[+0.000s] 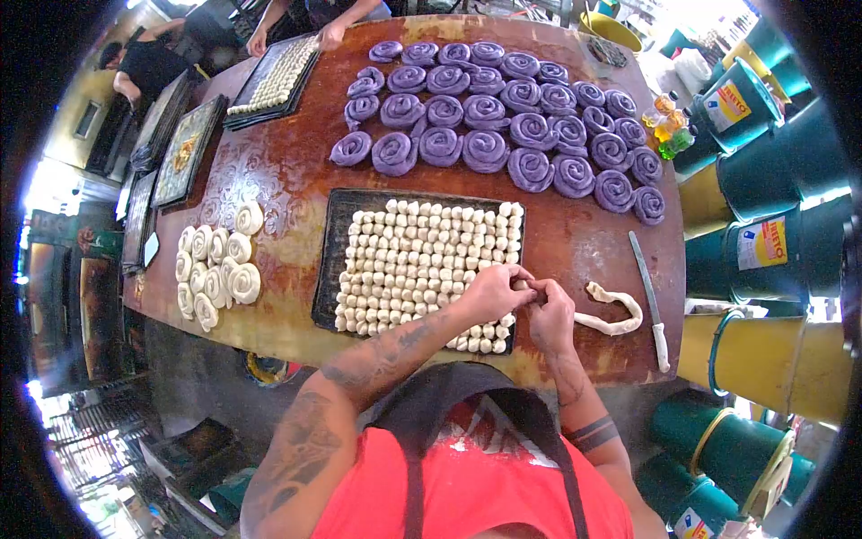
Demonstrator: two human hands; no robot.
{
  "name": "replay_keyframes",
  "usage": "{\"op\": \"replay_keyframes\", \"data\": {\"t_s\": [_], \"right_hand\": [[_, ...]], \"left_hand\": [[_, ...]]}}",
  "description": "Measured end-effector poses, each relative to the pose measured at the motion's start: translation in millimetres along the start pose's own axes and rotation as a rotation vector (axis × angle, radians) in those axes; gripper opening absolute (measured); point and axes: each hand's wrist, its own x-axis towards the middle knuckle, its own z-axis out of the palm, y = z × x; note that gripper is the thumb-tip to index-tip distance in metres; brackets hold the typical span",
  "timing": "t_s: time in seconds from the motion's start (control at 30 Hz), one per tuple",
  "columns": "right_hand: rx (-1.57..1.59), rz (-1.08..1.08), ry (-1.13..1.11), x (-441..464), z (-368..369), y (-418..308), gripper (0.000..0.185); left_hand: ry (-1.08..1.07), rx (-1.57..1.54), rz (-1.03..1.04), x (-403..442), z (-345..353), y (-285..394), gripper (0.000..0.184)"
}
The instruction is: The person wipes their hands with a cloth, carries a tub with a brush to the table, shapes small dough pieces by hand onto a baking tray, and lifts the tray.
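left hand (pixel 494 292), right hand (pixel 551 316): fingers closed, pinching dough rope (pixel 621 327) | dough rope trails right of tray (pixel 331 256) | advisable: light grip, even pinches, no stretching

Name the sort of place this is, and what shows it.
Probably a bakery's work area: purple dough coils sit in rows on a large table, a dark tray carries many small dough balls, and a long knife lies near a dough strip.

Tabletop (pixel 296 162): glossy, wood-like. Tray (pixel 330 260), centre: matt, worn, metal-looking. Dough rope (pixel 615 329), 3–4 o'clock: smooth. Knife blade (pixel 644 274), 3 o'clock: metal; handle (pixel 662 349): plastic-looking.
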Motion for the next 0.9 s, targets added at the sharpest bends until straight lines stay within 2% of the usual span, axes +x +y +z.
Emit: {"op": "replay_keyframes", "data": {"t_s": [0.1,0.13,0.17,0.2,0.23,0.3,0.33,0.37,0.43,0.47,0.57,0.6,0.7,0.73,0.77,0.83,0.87,0.9], "right_hand": [[0.082,0.027,-0.152,2,-9,10,0.017],[0.132,0.06,-0.163,2,-12,22,0.018],[0.183,0.09,-0.175,3,-15,36,0.019],[0.24,0.104,-0.16,5,-17,51,0.025],[0.108,-0.014,-0.166,5,-19,53,0.026],[-0.154,-0.237,-0.163,-4,-23,54,0.029],[-0.399,-0.359,-0.2,-6,-21,77,0.033],[-0.425,-0.318,-0.204,-9,-20,79,0.033],[-0.479,-0.238,-0.22,-12,-17,79,0.033],[-0.459,-0.27,-0.152,-12,-17,80,0.027],[0.624,0.418,-0.161,4,-23,91,0.02],[0.803,0.344,-0.111,2,-32,75,0.018],[0.563,0.315,-0.133,3,-44,46,0.015],[0.323,0.174,-0.12,6,-34,57,0.013],[0.213,0.176,-0.094,5,-29,55,0.013],[-0.011,0.161,-0.054,8,-15,42,0.013],[-0.056,0.111,-0.001,6,-9,37,0.014],[0.295,0.235,0.012,3,-7,24,0.013]], "left_hand": [[-0.099,0.163,0.058,5,-21,-11,0.025],[-0.024,0.176,0.072,13,-26,-34,0.022],[0.141,0.08,0.043,21,-42,-51,0.017],[0.327,0.221,0.244,25,-70,-65,0.015],[0.428,0.255,0.066,23,-100,-63,0.016],[0.766,0.419,0.168,32,-149,-101,0.017],[0.908,0.513,0.194,33,-171,-113,0.018],[0.985,0.631,0.192,29,-187,-111,0.018],[0.927,0.586,0.048,30,-199,-118,0.017],[0.893,0.562,-0.024,30,-201,-122,0.017],[0.609,0.871,-0.206,20,-195,-112,0.024],[0.736,0.963,-0.121,18,-186,-115,0.025],[0.927,0.747,0.256,33,-135,-102,0.026],[0.762,0.537,0.317,34,-108,-92,0.026],[0.595,0.325,0.369,32,-78,-76,0.027],[0.119,0.082,0.297,18,-36,-20,0.028],[0.042,0.1,0.384,16,-19,-5,0.026],[-0.034,0.122,0.467,13,-8,5,0.024]]}}
